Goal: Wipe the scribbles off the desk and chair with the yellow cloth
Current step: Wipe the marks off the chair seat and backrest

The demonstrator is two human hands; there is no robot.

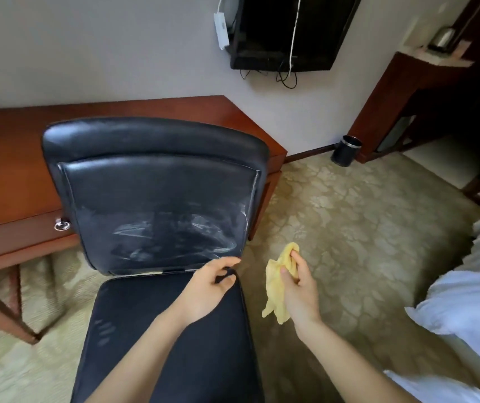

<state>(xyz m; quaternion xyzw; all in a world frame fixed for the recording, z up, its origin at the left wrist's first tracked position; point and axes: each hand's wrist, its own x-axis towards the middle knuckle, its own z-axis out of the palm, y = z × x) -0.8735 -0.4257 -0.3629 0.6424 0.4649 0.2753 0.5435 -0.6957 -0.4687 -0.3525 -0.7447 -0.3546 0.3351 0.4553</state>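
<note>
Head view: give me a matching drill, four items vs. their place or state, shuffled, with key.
1 yellow cloth
2 chair backrest
3 waste bin
4 left hand

A standing on the carpet
B streaked with whitish smears
C pinched in the right hand
D over the seat, holding nothing

Pairs: 1-C, 2-B, 3-A, 4-D

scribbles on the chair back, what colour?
Whitish, chalky streaks across the lower half of the black chair backrest; head view shows them best.
</note>
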